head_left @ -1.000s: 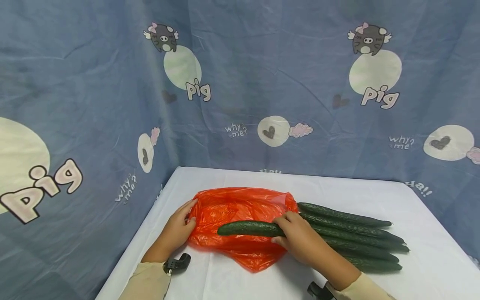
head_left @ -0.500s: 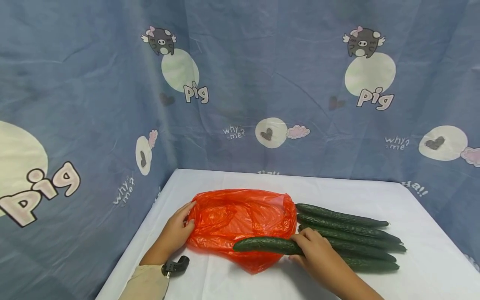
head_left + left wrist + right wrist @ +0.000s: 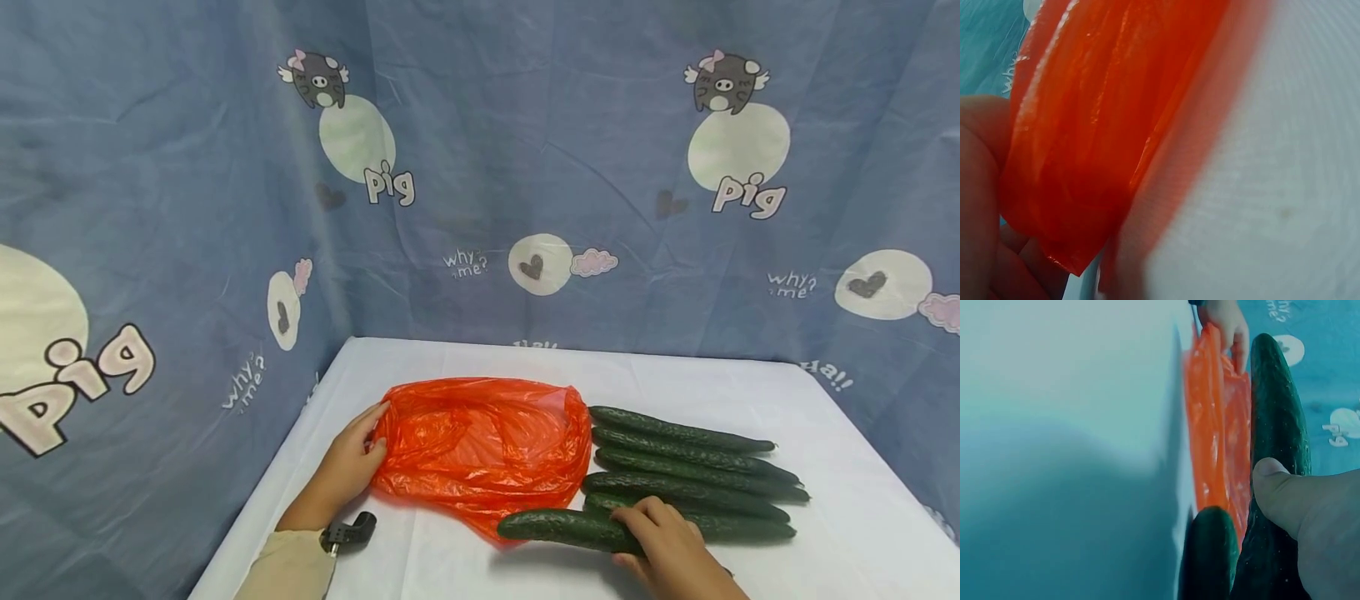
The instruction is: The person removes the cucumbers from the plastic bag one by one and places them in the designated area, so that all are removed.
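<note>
A red plastic bag (image 3: 480,437) lies spread on the table with its mouth turned to the right. My left hand (image 3: 351,462) pinches its left edge; in the left wrist view the thumb and fingers stand around the gathered red plastic (image 3: 1085,144). My right hand (image 3: 667,550) grips a dark green cucumber (image 3: 558,528) by its right part, its free end pointing left over the bag's front corner. In the right wrist view the thumb (image 3: 1282,494) presses along the held cucumber (image 3: 1277,406). The far end of that cucumber is hidden in the palm.
Several more cucumbers (image 3: 682,458) lie side by side right of the bag, left ends close to its edge. A white cloth (image 3: 442,567) covers the table. A blue printed curtain (image 3: 480,167) encloses the back and left. A black wrist device (image 3: 352,531) sits on the left forearm.
My right hand has drawn the cucumber from above the bag toward the front right, beside the row of cucumbers. My left hand stays at the bag's left edge.
</note>
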The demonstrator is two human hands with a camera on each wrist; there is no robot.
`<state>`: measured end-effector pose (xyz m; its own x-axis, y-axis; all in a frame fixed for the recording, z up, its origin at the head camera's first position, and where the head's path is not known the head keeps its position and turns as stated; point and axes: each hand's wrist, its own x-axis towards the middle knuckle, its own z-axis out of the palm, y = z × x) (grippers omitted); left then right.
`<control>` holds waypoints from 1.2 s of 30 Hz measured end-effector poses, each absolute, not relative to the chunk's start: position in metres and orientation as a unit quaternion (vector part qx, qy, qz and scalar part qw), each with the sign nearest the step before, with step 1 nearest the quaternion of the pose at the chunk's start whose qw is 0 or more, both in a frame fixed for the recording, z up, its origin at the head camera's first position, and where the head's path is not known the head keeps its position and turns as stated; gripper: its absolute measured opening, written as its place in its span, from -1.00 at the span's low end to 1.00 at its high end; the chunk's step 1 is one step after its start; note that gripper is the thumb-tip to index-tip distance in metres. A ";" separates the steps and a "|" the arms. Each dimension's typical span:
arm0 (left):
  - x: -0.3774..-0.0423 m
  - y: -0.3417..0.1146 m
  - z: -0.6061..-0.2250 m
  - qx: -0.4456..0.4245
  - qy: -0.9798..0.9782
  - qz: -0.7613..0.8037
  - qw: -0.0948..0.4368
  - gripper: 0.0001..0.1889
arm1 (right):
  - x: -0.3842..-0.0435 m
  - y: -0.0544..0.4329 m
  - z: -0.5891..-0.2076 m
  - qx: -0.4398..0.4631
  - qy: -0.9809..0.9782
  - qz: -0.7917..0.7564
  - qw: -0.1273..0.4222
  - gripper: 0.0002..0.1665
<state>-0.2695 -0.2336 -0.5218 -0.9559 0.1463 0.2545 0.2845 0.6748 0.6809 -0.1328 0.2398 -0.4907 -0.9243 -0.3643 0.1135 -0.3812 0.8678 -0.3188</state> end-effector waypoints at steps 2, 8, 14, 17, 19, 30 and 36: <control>-0.269 -0.234 -0.523 -0.120 -0.909 -0.388 0.092 -0.34 | -0.130 0.246 -0.495 0.187 -0.968 0.167 0.020 -0.46; -0.270 -0.233 -0.524 -0.118 -0.907 -0.395 0.089 -0.35 | -0.125 0.275 -0.507 0.171 -0.973 0.154 0.018 -0.42; -0.270 -0.234 -0.524 -0.110 -0.909 -0.395 0.081 -0.34 | -0.122 0.306 -0.518 0.169 -0.972 0.162 0.022 -0.38; -0.270 -0.235 -0.523 -0.112 -0.908 -0.396 0.083 -0.34 | -0.121 0.317 -0.520 0.141 -0.976 0.167 0.014 -0.39; -0.270 -0.235 -0.523 -0.114 -0.907 -0.396 0.084 -0.34 | -0.120 0.322 -0.521 0.128 -0.977 0.170 0.020 -0.41; -0.272 -0.238 -0.520 -0.114 -0.905 -0.401 0.088 -0.35 | -0.122 0.329 -0.520 0.077 -0.985 0.148 0.044 -0.37; -0.271 -0.237 -0.520 -0.116 -0.903 -0.405 0.087 -0.35 | -0.122 0.330 -0.522 0.074 -0.985 0.140 0.064 -0.35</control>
